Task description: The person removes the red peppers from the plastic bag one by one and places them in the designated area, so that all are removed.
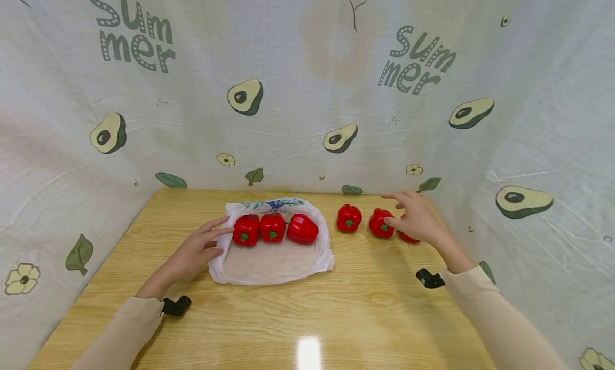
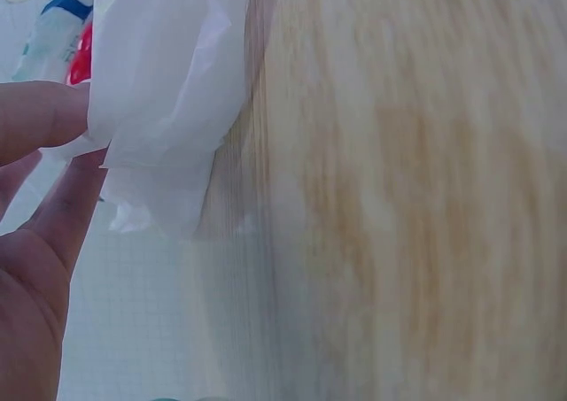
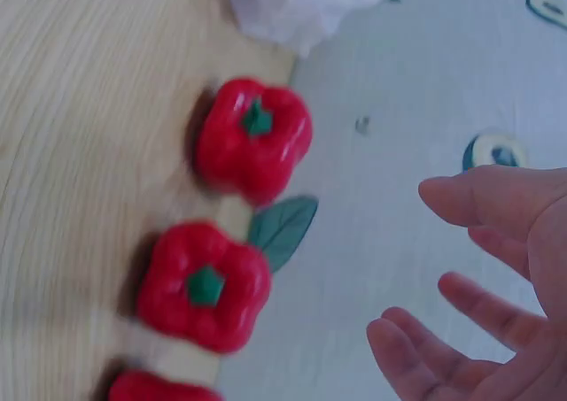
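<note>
A white plastic bag (image 1: 278,271) with a printed back edge lies open on the table, with three red bell peppers in a row inside, among them the left one (image 1: 246,231). At the bag's left rim, my left hand (image 1: 194,252) holds the thin plastic between thumb and fingers; the left wrist view shows the bag's side (image 2: 168,73) against the fingertips. Three more peppers stand right of the bag: one (image 3: 252,140), another (image 3: 205,286) and a partly hidden one (image 3: 159,388). My right hand (image 1: 415,218) hovers above them, fingers spread, holding nothing.
The wooden table (image 1: 269,327) meets a hanging cloth (image 1: 288,103) printed with avocados and leaves at the back and sides. A black wrist camera (image 1: 176,306) sits on the left forearm, another (image 1: 430,278) on the right.
</note>
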Demonstrator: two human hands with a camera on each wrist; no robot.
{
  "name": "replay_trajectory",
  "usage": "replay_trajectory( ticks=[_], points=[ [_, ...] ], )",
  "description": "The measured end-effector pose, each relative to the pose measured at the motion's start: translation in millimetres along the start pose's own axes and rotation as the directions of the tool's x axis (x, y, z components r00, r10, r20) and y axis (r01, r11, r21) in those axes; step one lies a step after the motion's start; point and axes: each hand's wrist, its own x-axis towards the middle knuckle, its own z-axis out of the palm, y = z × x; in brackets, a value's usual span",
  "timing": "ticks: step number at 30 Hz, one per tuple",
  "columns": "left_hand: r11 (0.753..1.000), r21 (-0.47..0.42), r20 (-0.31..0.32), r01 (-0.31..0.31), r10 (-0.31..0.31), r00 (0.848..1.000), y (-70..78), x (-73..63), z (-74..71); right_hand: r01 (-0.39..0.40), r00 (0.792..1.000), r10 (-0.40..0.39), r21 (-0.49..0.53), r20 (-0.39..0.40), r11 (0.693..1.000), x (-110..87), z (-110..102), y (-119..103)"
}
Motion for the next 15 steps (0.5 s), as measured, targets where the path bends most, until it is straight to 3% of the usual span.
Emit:
replay_trajectory(
  ticks=[15],
  points=[
    [1.000, -0.004, 0.007, 0.018, -0.018, 1.000, 2.6, 0.1, -0.5, 0.111, 0.993, -0.118, 0.197, 0.026, 0.974, 27.5, 55.8, -85.6]
  ],
)
